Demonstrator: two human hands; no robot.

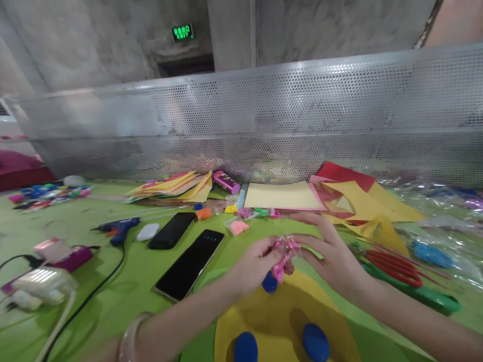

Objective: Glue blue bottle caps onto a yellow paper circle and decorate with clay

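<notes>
Between both hands, above the table, is a small clear plastic packet of pink modelling clay [279, 269]. My left hand [254, 264] pinches it from the left with thumb and forefinger. On the other side, the fingertips of my right hand [330, 256] grip the packet's upper right part, while one finger stretches away from it. Below the hands lies a yellow paper disc [279, 317] with blue clay ovals on it, one oval [315, 342] at lower right and another [246, 347] at lower left. A third blue oval [269, 282] sits just under the packet, partly covered.
Two dark phones, one larger [190, 264], lie left of the hands. Beyond them is a blue glue gun [123, 229] with its cord. Red-handled scissors [392, 266] lie on the right. Coloured paper [285, 195] and small clay packets [238, 228] lie before a perforated metal screen [302, 115].
</notes>
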